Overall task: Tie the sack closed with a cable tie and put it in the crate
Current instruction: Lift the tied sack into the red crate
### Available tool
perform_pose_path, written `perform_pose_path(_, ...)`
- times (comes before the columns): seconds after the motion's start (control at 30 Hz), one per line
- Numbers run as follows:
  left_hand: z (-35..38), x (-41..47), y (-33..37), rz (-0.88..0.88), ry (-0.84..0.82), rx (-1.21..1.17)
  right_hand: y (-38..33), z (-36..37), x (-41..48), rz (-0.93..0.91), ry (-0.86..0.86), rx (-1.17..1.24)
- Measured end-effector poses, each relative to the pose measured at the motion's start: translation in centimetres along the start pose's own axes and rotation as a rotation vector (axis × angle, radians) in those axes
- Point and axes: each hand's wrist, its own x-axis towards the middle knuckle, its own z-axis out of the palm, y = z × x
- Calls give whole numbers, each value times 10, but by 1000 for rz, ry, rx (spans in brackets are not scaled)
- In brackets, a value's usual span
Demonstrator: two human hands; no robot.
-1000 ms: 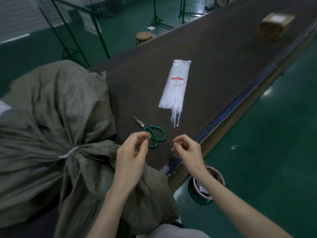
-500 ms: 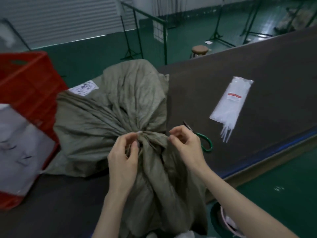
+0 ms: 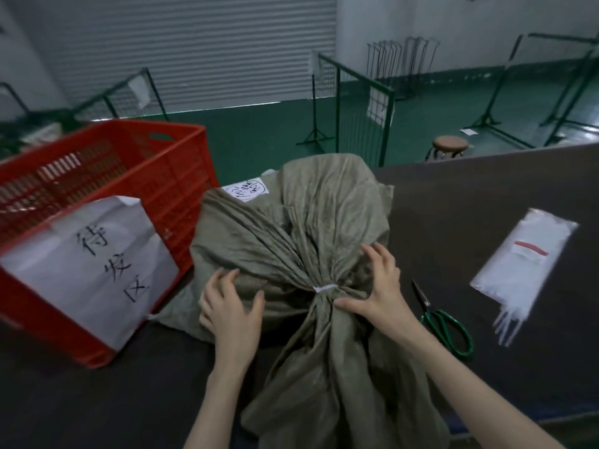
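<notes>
The sack [image 3: 311, 228] lies on the bench [image 3: 453, 215], its neck cinched by a white cable tie [image 3: 324, 288]. The left hand [image 3: 231, 314] rests spread on its near-left side; the right hand [image 3: 377, 286], fingers open, presses beside the tie. The red crate [image 3: 181, 189] stands just left.

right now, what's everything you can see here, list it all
sack: one, olive grey, on the table, beside the crate
cable tie: one, white, around the sack's gathered neck
crate: one, red, on the table, far left, white paper sign on its side
scissors: one pair, green handles, right of the sack
bag of cable ties: one, clear, white ties inside, far right
table: one, dark
stool: one, brown top, on the green floor behind
left hand: open, fingers on the sack's body
right hand: open, spread over the neck by the tie
</notes>
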Motion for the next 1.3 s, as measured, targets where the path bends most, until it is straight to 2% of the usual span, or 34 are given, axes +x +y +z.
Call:
perform_pose_path(0.2, 2, 45, -22, -327, 66, -119, -1, -15, 47, 199, 104, 221)
perform_pose_path(0.33, 0, 67, -39, -529, -9, -305, 7, -10, 84, 258, 95, 310)
perform_pose_path(0.5, 3, 64, -48, -617, -11, -547, 21, -5, 110, 429, 171, 788)
perform_pose_path(0.57, 6, 62, -51, -633, -44, -628, 31, -3, 114, 538, 142, 937)
perform_pose_path(0.7, 4, 58, -57, -734, -150, -915, 36, 3, 112, 586, 85, 1015)
perform_pose_path(0.83, 4, 51, -56, -695, -163, -1038, 33, 3, 108, 556, 126, 984)
perform_pose_path(1.0, -1, 39, -54, -614, -108, -1045, 33, 0, 95, 512, 119, 1036)
perform_pose_path(1.3, -12, 41, -45, -423, -114, -994, 31, -19, 76, 401, 189, 1126)
